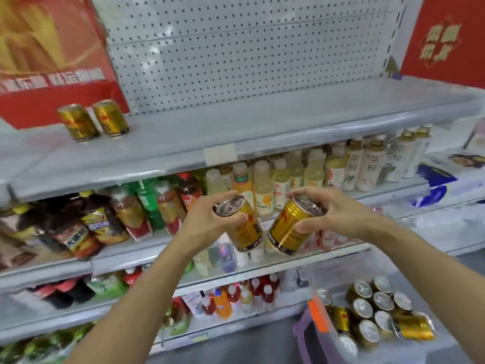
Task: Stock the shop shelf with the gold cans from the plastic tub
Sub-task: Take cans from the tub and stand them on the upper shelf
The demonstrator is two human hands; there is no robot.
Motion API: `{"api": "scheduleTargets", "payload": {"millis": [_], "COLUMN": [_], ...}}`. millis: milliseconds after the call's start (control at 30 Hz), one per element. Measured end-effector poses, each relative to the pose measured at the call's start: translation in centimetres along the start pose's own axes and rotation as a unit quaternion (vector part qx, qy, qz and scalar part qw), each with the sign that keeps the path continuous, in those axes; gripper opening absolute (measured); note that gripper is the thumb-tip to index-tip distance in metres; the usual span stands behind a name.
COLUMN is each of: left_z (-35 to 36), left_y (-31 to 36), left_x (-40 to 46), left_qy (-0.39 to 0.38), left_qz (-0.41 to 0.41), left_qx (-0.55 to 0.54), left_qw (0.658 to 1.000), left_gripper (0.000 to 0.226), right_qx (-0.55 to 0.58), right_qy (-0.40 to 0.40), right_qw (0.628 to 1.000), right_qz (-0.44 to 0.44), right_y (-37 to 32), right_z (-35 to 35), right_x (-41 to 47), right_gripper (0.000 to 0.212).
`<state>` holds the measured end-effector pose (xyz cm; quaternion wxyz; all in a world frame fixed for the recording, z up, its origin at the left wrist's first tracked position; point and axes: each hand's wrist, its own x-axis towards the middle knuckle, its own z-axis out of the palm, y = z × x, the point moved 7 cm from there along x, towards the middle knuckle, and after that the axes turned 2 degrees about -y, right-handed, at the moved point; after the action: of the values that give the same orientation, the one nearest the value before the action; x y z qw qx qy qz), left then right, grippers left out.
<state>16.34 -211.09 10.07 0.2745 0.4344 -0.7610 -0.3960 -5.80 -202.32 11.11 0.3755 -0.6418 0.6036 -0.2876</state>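
My left hand (210, 219) grips a gold can (245, 232) by its top end, tilted, in front of the bottle shelves. My right hand (333, 214) holds a second gold can (287, 232) the same way, leaning toward the first. Both cans hang in the air below the grey top shelf (236, 127). Two gold cans (93, 120) stand upright at the left of that shelf. The clear plastic tub (321, 327) sits at the lower right with several gold cans (378, 313) in it, most upright and one lying on its side.
A red carton (52, 61) stands behind the two shelved cans, and a red sign (446, 40) hangs at the upper right. White pegboard (249, 48) backs the top shelf. Lower shelves hold many drink bottles (262, 190).
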Motion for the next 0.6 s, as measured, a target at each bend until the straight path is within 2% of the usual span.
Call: {"api": "scheduleTargets", "payload": {"millis": [133,267,400,600], "left_z": [-7.0,-14.1,-21.0,-29.0], "left_y": [0.8,1.1,1.3,-0.4], "left_x": [0.0,1.0,3.0,6.7], "left_qy": [0.056,0.106,0.151,0.182], "left_qz": [0.005,0.023,0.046,0.041], "left_qx": [0.017,0.029,0.053,0.043], "left_qw": [0.998,0.994,0.986,0.982], "left_gripper": [0.06,0.048,0.046,0.043], "right_qx": [-0.024,-0.012,-0.033,-0.081], "right_qy": [-0.002,-0.014,0.019,0.038], "right_qw": [0.999,0.996,0.99,0.985], "right_qz": [-0.043,-0.085,-0.135,-0.149], "right_y": [-5.9,-12.0,-18.0,-22.1], "right_z": [0.5,0.9,0.4,1.5], "right_x": [4.6,9.8,15.4,24.5], "right_gripper": [0.064,0.054,0.053,0.056]}}
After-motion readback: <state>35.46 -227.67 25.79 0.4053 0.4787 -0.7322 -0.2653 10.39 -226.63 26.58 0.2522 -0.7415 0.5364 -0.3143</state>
